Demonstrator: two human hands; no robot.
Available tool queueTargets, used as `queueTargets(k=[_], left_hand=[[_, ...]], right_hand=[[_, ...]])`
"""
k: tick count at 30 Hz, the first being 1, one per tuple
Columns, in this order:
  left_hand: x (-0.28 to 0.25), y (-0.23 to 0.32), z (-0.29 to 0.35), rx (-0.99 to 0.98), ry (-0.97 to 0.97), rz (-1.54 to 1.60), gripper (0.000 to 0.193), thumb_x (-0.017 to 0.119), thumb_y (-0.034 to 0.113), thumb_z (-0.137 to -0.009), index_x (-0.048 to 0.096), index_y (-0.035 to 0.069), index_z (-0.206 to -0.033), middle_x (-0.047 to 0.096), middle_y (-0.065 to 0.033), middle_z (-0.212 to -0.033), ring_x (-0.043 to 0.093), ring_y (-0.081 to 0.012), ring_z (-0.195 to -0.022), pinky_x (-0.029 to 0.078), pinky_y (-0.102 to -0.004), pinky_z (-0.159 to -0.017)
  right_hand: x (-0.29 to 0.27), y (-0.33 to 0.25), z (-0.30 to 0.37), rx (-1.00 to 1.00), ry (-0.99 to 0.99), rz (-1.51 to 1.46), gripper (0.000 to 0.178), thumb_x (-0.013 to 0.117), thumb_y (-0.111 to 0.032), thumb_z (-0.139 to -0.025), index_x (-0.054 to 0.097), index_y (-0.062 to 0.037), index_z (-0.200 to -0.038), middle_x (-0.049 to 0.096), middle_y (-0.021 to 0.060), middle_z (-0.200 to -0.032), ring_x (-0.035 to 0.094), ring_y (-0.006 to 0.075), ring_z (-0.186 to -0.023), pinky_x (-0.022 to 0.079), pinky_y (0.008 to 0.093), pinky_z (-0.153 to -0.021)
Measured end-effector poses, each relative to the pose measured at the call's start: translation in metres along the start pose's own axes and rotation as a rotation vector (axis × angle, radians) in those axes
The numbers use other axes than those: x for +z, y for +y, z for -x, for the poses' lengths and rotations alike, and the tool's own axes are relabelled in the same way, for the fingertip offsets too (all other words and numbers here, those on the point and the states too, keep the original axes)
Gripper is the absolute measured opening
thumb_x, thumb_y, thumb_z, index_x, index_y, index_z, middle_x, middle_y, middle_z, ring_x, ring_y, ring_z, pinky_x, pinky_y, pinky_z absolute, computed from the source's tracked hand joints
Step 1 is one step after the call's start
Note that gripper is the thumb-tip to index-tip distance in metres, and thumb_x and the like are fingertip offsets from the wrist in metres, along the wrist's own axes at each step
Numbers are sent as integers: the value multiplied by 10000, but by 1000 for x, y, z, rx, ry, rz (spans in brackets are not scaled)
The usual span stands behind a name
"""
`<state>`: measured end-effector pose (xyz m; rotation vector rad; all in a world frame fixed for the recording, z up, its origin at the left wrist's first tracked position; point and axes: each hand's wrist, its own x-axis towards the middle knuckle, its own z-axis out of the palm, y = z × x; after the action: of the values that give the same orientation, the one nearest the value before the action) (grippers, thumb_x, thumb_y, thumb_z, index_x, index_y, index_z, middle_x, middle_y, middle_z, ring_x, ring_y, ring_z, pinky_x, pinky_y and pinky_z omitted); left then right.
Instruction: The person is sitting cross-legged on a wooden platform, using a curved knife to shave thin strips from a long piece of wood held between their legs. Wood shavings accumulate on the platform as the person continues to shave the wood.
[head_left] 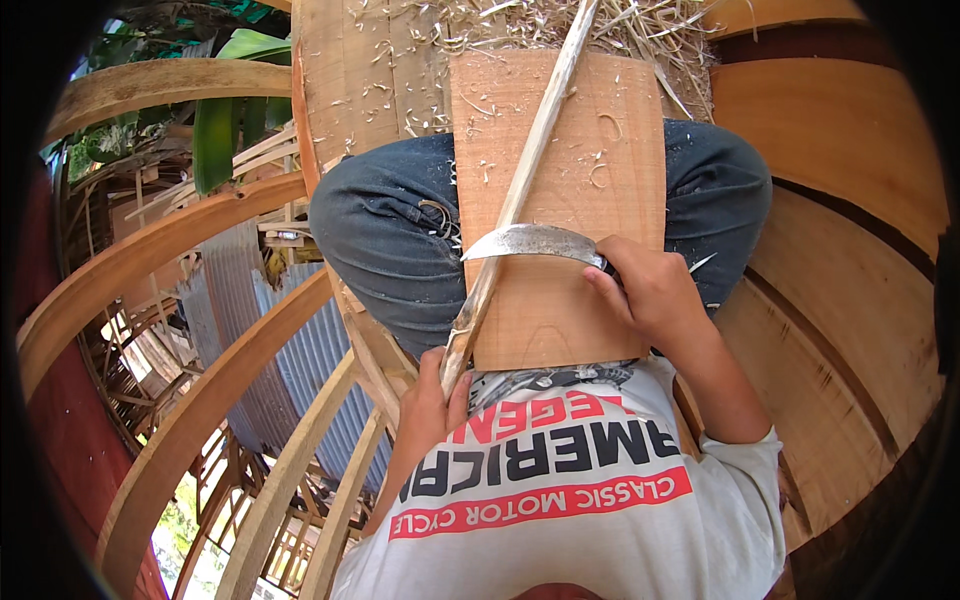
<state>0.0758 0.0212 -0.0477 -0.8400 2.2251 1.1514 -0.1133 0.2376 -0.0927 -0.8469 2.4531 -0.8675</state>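
Note:
A long pale wooden stick [535, 145] slants across a flat wooden board [570, 310] that lies over my lap. My left hand [432, 395] is closed round the stick's near end, which keeps some darker bark, close to my shirt. In my right hand [645, 290] is a knife with a curved, sickle-like blade [530, 240]. Most of its handle is hidden in my fist. The blade lies crosswise over the stick, its tip pointing left, and appears to touch the wood. Curled shavings are scattered on the board's far half.
Past the board, a heap of thin shavings [640, 30] covers part of the plank floor [345, 75]. My bent legs in jeans [385, 240] flank the board. Wooden railing slats [250, 360] stand at the left, with corrugated metal sheets [300, 330] beyond. Broad planks [830, 130] rise at the right.

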Motion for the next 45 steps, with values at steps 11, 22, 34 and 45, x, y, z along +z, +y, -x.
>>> queueTargets(k=[11,22,34,45], left_hand=[[1,3,1,40,0,-24,383,571,112,-935,434,65,-1290,643,-296,-970,625,-483,-924,494,-485,-735],[2,-5,-4,89,5,29,382,579,129,-932,433,49,-1276,630,-307,-922,623,-492,-864,491,-497,-701],[-1,-11,-3,-58,-84,105,374,573,134,-932,414,43,-1258,627,-324,-911,622,-503,-859,489,-515,-702],[-6,-5,-11,21,-68,26,384,576,119,-925,440,38,-1275,642,-287,-987,635,-469,-901,511,-487,-728]], right_hand=[[-4,3,-14,42,-18,265,268,618,-306,-917,545,-56,-857,609,143,-668,625,328,-581,498,411,-511],[-11,19,-39,-17,62,393,254,596,-302,-928,544,-64,-857,619,140,-703,634,330,-611,497,427,-521],[-36,27,-53,119,239,323,243,559,-248,-967,541,-40,-843,610,196,-699,615,400,-638,471,452,-539],[-9,-1,-43,19,15,333,256,619,-294,-915,551,-61,-833,587,129,-658,613,323,-561,481,409,-492]])
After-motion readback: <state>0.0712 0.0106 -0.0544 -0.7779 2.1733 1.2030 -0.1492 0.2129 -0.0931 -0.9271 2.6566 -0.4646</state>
